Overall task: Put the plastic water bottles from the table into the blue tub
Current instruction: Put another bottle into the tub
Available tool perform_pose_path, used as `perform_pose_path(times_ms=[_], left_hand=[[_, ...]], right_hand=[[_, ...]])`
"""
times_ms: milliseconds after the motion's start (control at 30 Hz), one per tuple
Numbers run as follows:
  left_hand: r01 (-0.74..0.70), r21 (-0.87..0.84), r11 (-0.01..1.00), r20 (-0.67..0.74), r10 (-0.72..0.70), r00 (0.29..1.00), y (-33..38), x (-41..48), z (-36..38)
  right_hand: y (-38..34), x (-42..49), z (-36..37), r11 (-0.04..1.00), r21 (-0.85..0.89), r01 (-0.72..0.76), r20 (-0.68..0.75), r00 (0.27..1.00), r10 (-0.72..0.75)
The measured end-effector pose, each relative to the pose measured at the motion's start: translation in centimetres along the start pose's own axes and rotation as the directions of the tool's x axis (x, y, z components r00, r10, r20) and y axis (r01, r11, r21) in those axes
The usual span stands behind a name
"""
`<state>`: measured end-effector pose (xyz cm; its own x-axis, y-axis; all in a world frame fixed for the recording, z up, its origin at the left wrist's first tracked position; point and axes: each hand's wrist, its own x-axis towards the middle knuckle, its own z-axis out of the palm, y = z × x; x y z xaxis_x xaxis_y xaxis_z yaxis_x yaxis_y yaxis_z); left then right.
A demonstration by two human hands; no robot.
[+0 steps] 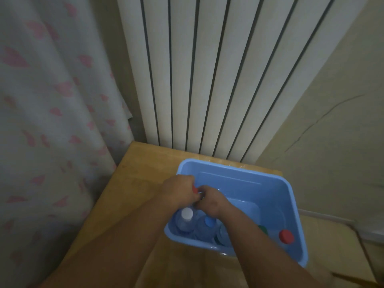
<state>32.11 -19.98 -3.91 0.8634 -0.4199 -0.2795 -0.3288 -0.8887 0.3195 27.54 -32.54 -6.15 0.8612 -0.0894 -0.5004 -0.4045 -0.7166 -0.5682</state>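
Note:
The blue tub (pixel 291 196) stands on a wooden table (pixel 133 183). Inside it stand several clear plastic bottles: a white-capped one (pixel 186 214), a blue-capped one (pixel 210 222), a red-capped one (pixel 286 236), and a green cap (pixel 262 228) partly hidden by my right forearm. Over the tub's left rim both hands meet on a red-capped bottle (pixel 195 189), mostly hidden by them. My left hand (pixel 178 191) is curled round it by the cap. My right hand (pixel 209 201) grips it just right of that.
A white ribbed radiator (pixel 207 80) rises behind the table. A curtain with pink hearts (pixel 52 100) hangs at the left. A beige wall with a crack (pixel 322 121) is at the right. The tub's far half holds no bottles.

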Motion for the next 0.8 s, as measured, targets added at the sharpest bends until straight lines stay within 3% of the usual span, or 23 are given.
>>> perform_pose_path(times_ms=[200,533,800], left_hand=[[0.029,-0.092,0.995,-0.017,-0.031,0.999,0.0,-0.8,-1.0],[-0.054,-0.136,0.989,-0.128,0.037,0.991,0.6,-5.1,-3.0],[-0.196,-0.211,0.958,-0.092,0.18,0.979,1.0,-10.2,-2.5]], right_hand=[[0.4,-1.6,-0.5,1.0,-0.027,0.009,-0.07,0.997,-0.011],[0.3,-6.9,-0.6,1.0,0.0,0.025,-0.244,0.969,-0.024],[0.4,-13.5,1.1,0.998,0.062,-0.001,-0.355,0.934,0.023]])
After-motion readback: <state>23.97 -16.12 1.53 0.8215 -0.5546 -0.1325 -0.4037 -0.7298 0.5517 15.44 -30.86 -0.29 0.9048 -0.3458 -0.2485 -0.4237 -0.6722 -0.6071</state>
